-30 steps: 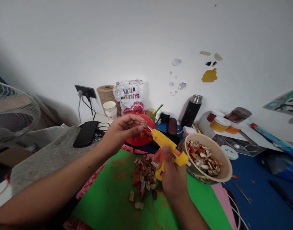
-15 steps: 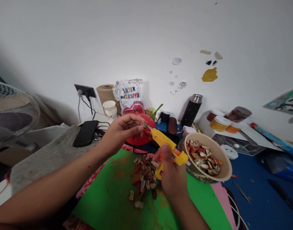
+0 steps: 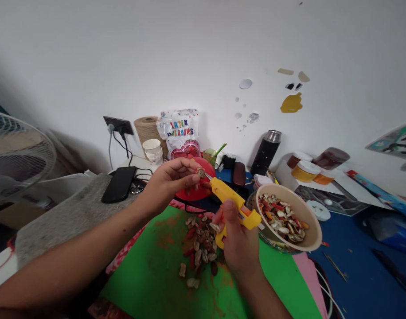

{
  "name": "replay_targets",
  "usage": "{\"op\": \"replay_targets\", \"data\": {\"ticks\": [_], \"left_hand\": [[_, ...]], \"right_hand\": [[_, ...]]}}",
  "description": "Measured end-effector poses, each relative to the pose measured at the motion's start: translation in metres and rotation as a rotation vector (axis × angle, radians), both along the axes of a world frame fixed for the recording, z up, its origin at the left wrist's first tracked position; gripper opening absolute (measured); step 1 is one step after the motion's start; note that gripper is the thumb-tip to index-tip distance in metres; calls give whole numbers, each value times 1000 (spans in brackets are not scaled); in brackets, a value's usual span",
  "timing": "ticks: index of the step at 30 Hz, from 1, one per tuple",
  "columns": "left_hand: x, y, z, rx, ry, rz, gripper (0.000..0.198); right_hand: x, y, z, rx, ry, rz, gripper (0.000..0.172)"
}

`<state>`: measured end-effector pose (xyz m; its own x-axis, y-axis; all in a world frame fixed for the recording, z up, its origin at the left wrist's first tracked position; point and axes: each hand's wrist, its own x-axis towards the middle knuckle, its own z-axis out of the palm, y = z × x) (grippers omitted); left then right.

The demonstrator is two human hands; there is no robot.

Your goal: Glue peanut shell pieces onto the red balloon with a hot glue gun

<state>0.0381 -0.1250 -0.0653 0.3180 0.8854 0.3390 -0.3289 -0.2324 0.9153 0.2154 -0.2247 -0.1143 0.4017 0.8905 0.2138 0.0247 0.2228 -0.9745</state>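
My left hand [image 3: 169, 181] pinches a small nut shell piece [image 3: 200, 172] between thumb and fingers, held up above the table. My right hand [image 3: 238, 241] grips a yellow glue gun [image 3: 232, 201], its metal nozzle touching the shell piece. Below them a cluster of shell pieces [image 3: 199, 246], some red, lies on a green sheet [image 3: 150, 279]. A beige bowl [image 3: 309, 219] full of shells stands just right of the glue gun.
A red round lid [image 3: 193, 192] lies behind my hands. Along the wall stand a twine roll [image 3: 146, 128], paper cups [image 3: 153, 150], a balloon bag [image 3: 179, 128], a black flask [image 3: 265, 153] and jars [image 3: 304, 170]. A phone [image 3: 118, 184] lies left, a fan [image 3: 17, 155] far left.
Almost nothing has moved; my right hand has shifted its grip slightly on the glue gun, with the nozzle staying at the shell piece.
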Motion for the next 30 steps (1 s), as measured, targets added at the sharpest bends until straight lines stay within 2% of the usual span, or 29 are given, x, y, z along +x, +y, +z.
{"op": "replay_targets", "data": {"ticks": [22, 30], "left_hand": [[2, 2, -4, 1, 12, -27, 25], [2, 0, -6, 6, 24, -36, 24]], "right_hand": [[0, 2, 1, 32, -8, 22, 73], [0, 3, 8, 33, -33, 6, 79]]}}
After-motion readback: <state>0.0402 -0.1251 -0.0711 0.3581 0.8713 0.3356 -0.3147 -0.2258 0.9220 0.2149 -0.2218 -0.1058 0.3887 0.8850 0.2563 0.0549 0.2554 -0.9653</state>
